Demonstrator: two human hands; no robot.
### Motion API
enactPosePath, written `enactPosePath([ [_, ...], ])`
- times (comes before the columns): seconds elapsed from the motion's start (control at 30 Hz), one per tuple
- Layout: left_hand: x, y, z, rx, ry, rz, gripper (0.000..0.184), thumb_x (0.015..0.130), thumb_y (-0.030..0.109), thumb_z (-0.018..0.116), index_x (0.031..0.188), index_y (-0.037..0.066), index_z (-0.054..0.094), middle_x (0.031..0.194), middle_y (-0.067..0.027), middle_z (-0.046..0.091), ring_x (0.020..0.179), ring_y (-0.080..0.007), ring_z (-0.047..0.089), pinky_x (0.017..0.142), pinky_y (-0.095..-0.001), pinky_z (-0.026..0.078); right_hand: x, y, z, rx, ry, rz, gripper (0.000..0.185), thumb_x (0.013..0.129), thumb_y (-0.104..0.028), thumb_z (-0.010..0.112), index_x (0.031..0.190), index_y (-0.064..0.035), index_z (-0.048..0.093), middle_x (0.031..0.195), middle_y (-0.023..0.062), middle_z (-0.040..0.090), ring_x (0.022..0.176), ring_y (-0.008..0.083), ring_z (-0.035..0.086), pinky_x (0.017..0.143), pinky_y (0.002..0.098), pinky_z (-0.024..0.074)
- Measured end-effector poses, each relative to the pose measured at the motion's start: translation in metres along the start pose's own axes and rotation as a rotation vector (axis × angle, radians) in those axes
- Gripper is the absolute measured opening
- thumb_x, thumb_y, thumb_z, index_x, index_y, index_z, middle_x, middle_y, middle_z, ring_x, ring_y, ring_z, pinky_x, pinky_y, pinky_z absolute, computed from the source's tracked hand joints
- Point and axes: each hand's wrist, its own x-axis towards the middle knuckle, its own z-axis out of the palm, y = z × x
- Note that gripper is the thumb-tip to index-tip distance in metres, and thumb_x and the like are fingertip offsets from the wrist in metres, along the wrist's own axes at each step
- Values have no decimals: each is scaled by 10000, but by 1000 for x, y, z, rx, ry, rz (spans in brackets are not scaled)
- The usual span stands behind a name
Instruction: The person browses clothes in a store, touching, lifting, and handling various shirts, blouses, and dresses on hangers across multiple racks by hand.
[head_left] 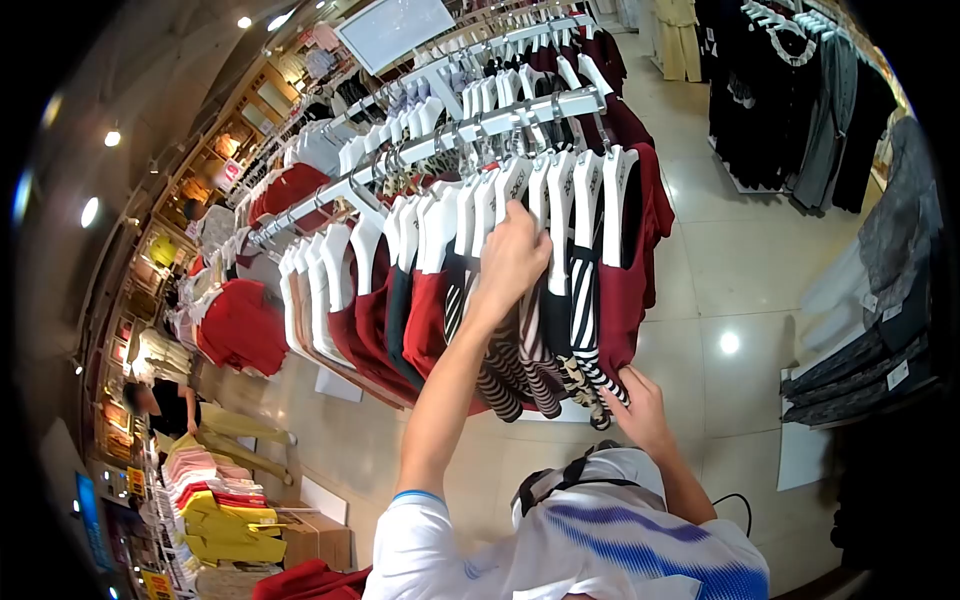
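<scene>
My left hand (515, 255) is raised to the middle of the clothes rack, its fingers closed at a white hanger (513, 185) with dark lettering. Lower and to the right, my right hand (642, 408) has its thumb and fingers at the lower end of a black-and-white striped garment (583, 310), seemingly pinching its sleeve. A sleeveless maroon garment (622, 310) hangs just right of it, above my right hand. Left of my left forearm hang a bright red top (427, 315) and a dark green one (397, 335). Brown striped sleeves (500, 375) dangle between my arms.
The white rack rail (480, 128) runs diagonally, with more hanging clothes behind it. A blank sign board (395, 32) stands above. Tiled floor (715, 260) lies to the right, before black garments (765, 100). A person (178, 408) stands at lower left near yellow clothes (230, 525).
</scene>
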Motion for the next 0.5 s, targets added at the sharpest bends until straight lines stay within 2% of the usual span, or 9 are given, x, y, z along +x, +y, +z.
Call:
enactPosePath([
  [0.17, 7, 7, 2, -90, 186, 84, 224, 819, 97, 523, 928, -87, 453, 726, -300, 561, 717, -451, 573, 660, -468, 438, 5, -8, -16, 71, -59, 5, 212, 766, -106, 664, 882, 14, 534, 785, 155, 528, 671, 337, 535, 580, 375, 428],
  [0.27, 17, -2, -6, -39, 245, 205, 169, 818, 93, 509, 841, -69, 467, 698, -284, 525, 696, -456, 528, 621, -472, 393, 7, -7, -21, 133, -70, -13, 157, 794, -54, 635, 883, 24, 532, 754, 126, 524, 611, 227, 536, 555, 306, 432],
  [0.4, 15, -1, -19, -25, 194, 193, 185, 814, 101, 517, 790, -70, 451, 664, -287, 508, 685, -465, 511, 623, -477, 387, 6, -3, -24, 171, -64, 6, 153, 792, -54, 637, 878, 24, 537, 744, 122, 526, 612, 232, 538, 554, 304, 431],
  [0.5, 0, -1, -17, 35, 148, 169, 165, 827, 93, 513, 830, -61, 455, 685, -281, 517, 688, -460, 509, 622, -481, 382, 7, -2, -28, 163, -58, -3, 141, 794, -45, 630, 878, 24, 540, 726, 116, 522, 597, 214, 527, 546, 296, 423],
])
